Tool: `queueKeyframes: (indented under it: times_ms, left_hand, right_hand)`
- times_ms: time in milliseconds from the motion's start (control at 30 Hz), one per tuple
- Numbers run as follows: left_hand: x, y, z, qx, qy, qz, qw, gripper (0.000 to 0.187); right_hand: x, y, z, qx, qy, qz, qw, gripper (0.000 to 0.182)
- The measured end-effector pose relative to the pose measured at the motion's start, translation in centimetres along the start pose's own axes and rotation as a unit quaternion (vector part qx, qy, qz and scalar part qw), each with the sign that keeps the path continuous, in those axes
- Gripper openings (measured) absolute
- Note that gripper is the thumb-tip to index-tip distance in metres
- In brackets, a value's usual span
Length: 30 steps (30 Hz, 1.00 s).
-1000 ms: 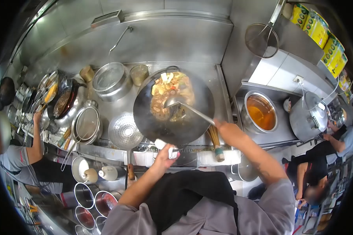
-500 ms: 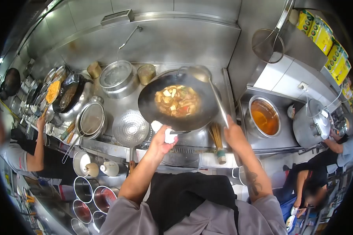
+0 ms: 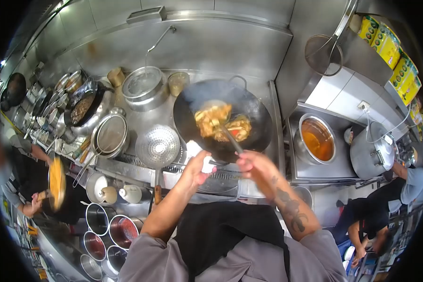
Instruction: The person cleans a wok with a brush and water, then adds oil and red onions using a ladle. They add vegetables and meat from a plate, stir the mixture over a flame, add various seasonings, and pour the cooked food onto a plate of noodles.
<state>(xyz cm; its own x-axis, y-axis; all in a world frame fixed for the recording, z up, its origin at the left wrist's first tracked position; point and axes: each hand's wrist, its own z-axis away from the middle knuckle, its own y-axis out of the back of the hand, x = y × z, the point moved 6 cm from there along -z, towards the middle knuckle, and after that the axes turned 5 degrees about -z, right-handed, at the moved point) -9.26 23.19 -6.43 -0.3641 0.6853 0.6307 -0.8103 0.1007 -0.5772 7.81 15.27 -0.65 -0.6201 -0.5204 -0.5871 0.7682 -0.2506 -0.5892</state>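
Observation:
A dark wok (image 3: 254,102) on the stove holds a steaming stir-fry (image 3: 212,121) of pale chunks in brown sauce with a bit of red. My left hand (image 3: 195,168) is closed around the wok's near handle with a white cloth (image 3: 192,148) bunched in the grip. In my right hand (image 3: 254,168) is the handle of a ladle (image 3: 233,140), which slants down into the wok. Food covers the ladle's bowl. Left of the wok rests a perforated strainer (image 3: 158,146), its handle pointing toward me.
A lidded-looking steel pot (image 3: 143,89) and a tin (image 3: 178,83) stand behind left. A bowl of orange liquid (image 3: 317,140) sits right, beside a large pot (image 3: 372,149). Sauce containers (image 3: 124,231) stand low left. A co-worker at left holds a pan of orange food (image 3: 57,183); others are at right.
My right hand moved left and down, bringing the ladle from the wok's far rim into the food. The food is now heaped and split. The left co-worker's orange food moved lower.

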Motion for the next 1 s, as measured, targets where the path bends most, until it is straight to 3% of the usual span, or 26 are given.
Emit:
queueKeyframes:
  times_ms: [33, 167, 533, 733, 1000]
  left_hand:
    - [-1.1, 0.6, 0.5, 0.009, 0.042, 0.045, 0.998, 0.005]
    - [-4.2, 2.5, -0.2, 0.015, 0.072, 0.09, 0.993, 0.006]
    - [-6.9, 3.9, -1.9, 0.01, 0.078, 0.124, 0.989, 0.006]
    - [-7.5, 4.9, -1.1, 0.01, 0.121, 0.083, 0.989, 0.02]
    - [-7.6, 7.0, -2.1, 0.008, 0.158, 0.069, 0.985, 0.009]
  right_hand:
    - [0.6, -0.2, 0.3, -0.08, -0.076, -0.169, 0.979, 0.013]
    - [2.1, 1.3, 1.2, -0.113, -0.131, -0.22, 0.96, 0.013]
    - [2.0, 1.1, 1.0, -0.103, -0.128, -0.241, 0.957, 0.013]
    - [3.6, -0.1, 0.3, -0.066, -0.08, -0.213, 0.972, 0.017]
    - [4.9, -0.2, -0.2, -0.003, -0.068, -0.167, 0.984, 0.025]
